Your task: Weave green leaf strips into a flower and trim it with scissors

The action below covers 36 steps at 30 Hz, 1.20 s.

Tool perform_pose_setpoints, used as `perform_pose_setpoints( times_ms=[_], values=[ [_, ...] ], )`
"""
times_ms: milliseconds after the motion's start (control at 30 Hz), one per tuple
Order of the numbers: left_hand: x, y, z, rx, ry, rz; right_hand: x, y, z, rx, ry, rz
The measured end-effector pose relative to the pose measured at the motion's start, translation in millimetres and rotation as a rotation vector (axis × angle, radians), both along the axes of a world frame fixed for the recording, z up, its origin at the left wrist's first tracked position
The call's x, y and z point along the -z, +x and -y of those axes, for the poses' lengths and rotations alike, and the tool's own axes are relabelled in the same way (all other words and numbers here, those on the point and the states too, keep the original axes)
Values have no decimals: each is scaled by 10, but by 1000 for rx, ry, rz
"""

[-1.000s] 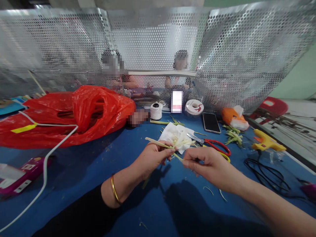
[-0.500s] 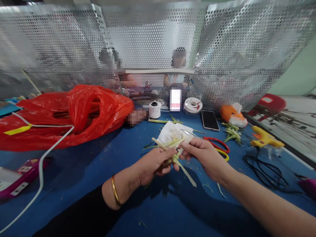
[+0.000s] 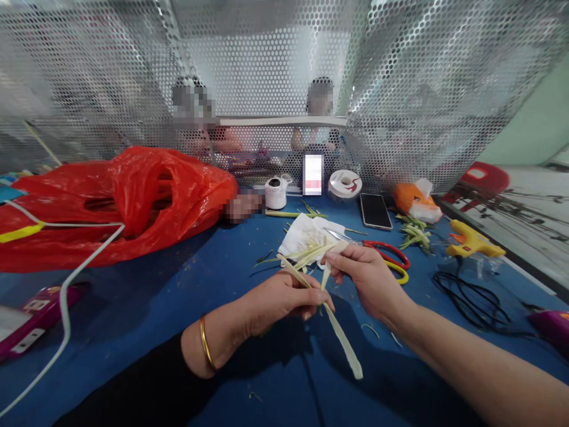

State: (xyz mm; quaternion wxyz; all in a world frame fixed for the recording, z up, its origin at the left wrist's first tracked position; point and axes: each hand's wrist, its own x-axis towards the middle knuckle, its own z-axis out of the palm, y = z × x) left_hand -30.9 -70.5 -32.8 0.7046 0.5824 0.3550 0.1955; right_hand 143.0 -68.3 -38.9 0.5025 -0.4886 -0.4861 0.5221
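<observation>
My left hand [image 3: 280, 299], with a gold bangle on the wrist, pinches pale green leaf strips [image 3: 340, 335] over the blue table [image 3: 146, 332]. One long strip hangs down and to the right from the pinch. My right hand [image 3: 367, 276] is closed on the upper end of a strip, just right of my left hand. Behind the hands a white tissue [image 3: 306, 234] lies with more strips on it.
Red-handled scissors [image 3: 386, 252] lie right of the tissue, then a phone [image 3: 374, 210], a yellow glue gun [image 3: 472, 243] and black cord [image 3: 475, 299]. A red plastic bag [image 3: 120, 201] and white cable [image 3: 66, 284] fill the left. Thread spool [image 3: 275, 193], tape roll [image 3: 344, 184], perforated metal screen [image 3: 422, 89] stand behind.
My right hand has moved up and left toward the left hand and now pinches a strip's top end. A long strip has come down and hangs below the hands.
</observation>
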Motion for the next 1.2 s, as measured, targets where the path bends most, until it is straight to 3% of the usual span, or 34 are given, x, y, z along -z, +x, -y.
perform_pose_setpoints(
  times_ms=[133, 267, 333, 400, 433, 533, 600, 833, 1000, 1200],
  values=[
    [33, 18, 14, 12, -44, -18, 25, 58, -81, -99, 11, 177],
    [82, 57, 54, 47, -97, -75, -8, 135, -118, -2, 353, 500],
    [106, 69, 74, 70, -111, -76, -43, 124, -65, -171, 415, 578],
    [122, 74, 86, 94, -123, -59, -70, 76, 20, -412, 298, 547],
    [126, 75, 88, 105, -124, -50, -77, 45, 62, -456, 204, 511],
    [127, 73, 82, 140, -131, -15, -78, -33, 136, -387, -9, 401],
    [134, 76, 72, 117, -173, 16, -80, -53, 133, -305, -37, 326],
    [193, 114, 68, -28, -222, 48, -114, -37, 67, -230, 72, 256],
    [130, 121, 97, -9, -235, -2, -87, -54, 80, -193, 116, 296],
    [97, 91, 113, 120, -257, -17, -40, -77, 147, -175, 156, 326]
  ],
)
